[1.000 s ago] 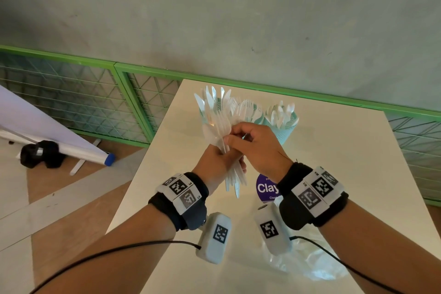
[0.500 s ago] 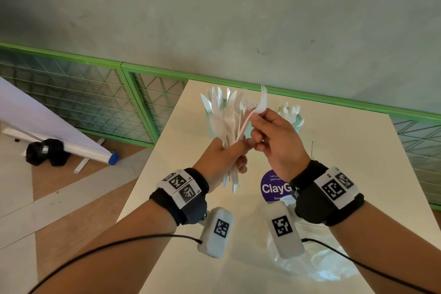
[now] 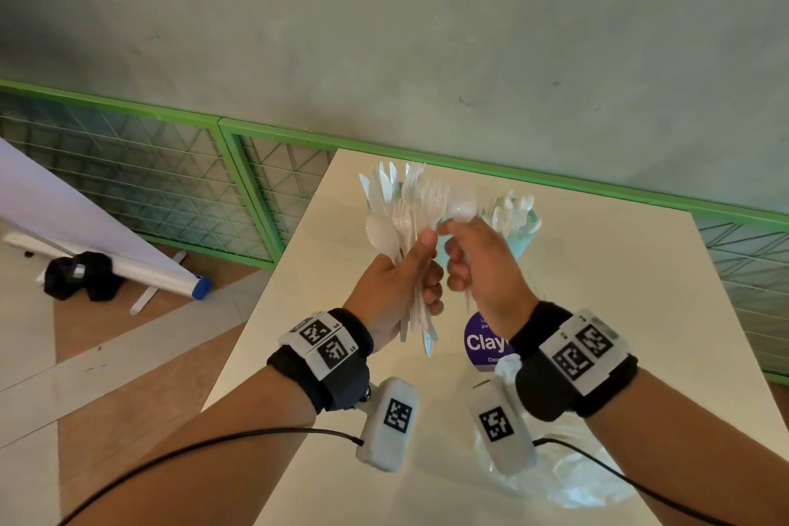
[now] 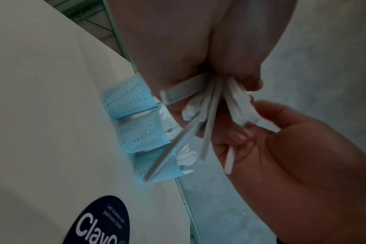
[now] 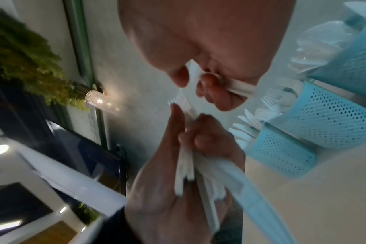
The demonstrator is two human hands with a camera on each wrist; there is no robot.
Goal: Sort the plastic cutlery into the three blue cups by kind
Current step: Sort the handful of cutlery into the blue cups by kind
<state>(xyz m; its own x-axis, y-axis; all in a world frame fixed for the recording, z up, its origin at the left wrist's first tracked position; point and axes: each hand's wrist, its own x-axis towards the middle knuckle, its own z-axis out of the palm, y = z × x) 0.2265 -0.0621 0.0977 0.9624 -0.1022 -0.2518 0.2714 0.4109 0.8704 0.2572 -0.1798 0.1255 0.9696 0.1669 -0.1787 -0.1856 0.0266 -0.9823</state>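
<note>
My left hand (image 3: 397,282) grips a bundle of white plastic cutlery (image 3: 405,205) upright above the white table (image 3: 619,312); forks, knives and a spoon fan out at its top. Just right of it, my right hand (image 3: 482,269) holds a single white spoon (image 3: 462,207) by the handle, bowl up. In the left wrist view three blue mesh cups (image 4: 123,97) (image 4: 142,133) (image 4: 157,166) stand in a row at the table's far edge, each holding white cutlery. In the head view my hands hide most of them; only the right cup (image 3: 523,231), filled with spoons, shows.
A round purple sticker (image 3: 482,342) lies on the table under my hands. A crumpled clear plastic bag (image 3: 576,483) sits near the front edge. A green mesh railing (image 3: 256,184) runs behind the table. A rolled banner (image 3: 128,269) lies on the floor at left.
My right hand reached into the bundle, drew one piece out to the right, and now holds it upright beside the bundle. Both hands shifted slightly right.
</note>
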